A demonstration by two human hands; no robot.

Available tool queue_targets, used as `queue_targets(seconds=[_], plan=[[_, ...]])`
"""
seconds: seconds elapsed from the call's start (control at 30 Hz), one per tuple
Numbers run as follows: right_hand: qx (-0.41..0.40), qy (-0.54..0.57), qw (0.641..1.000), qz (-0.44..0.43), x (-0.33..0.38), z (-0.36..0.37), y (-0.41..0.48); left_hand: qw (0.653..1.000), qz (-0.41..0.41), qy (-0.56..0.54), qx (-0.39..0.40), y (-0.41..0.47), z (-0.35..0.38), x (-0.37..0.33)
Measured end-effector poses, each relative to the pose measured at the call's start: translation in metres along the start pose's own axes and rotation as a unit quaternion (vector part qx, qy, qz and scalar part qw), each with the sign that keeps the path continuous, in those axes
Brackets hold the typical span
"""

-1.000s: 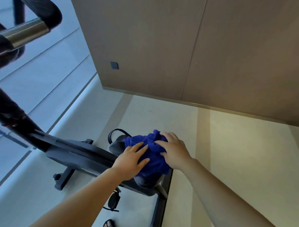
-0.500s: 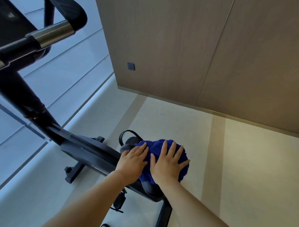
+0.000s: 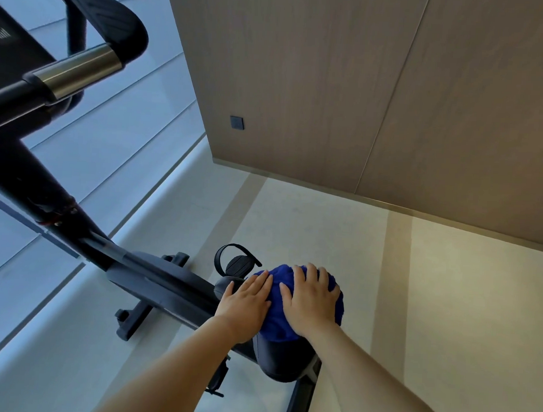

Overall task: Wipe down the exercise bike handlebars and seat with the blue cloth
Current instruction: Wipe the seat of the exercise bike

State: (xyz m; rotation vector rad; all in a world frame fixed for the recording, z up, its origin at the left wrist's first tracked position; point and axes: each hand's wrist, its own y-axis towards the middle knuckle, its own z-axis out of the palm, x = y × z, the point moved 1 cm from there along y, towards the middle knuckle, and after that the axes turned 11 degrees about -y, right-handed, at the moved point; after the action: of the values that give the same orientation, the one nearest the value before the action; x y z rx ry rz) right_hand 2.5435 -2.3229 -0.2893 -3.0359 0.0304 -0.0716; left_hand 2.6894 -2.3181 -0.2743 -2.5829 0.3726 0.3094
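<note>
Both hands lie flat, the left hand (image 3: 244, 301) and right hand (image 3: 311, 296) pressing the blue cloth (image 3: 277, 323) onto the bike seat (image 3: 283, 360); better to sweep firmly toward its near edge, covering every side.

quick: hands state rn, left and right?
Left hand: open, fingers straight, pressing the left edge of the blue cloth on the seat.
Right hand: open, palm flat on top of the blue cloth.

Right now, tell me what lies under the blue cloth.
The bike seat: its dark end sticks out below the blue cloth. The left hand and right hand press flat on top, so the seat's upper surface is hidden.
</note>
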Motion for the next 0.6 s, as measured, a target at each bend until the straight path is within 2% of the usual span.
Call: queue_targets(seconds=[0.27, 0.6], plan=[[-0.010, 0.003, 1.000, -0.010, -0.001, -0.001, -0.023, 0.999, -0.009, -0.006, -0.036, -0.026, 0.012, -0.009], [0.001, -0.019, 1.000, -0.007, 0.003, -0.010, -0.039, 1.000, 0.021, 0.004, -0.010, -0.030, -0.007, -0.014]])
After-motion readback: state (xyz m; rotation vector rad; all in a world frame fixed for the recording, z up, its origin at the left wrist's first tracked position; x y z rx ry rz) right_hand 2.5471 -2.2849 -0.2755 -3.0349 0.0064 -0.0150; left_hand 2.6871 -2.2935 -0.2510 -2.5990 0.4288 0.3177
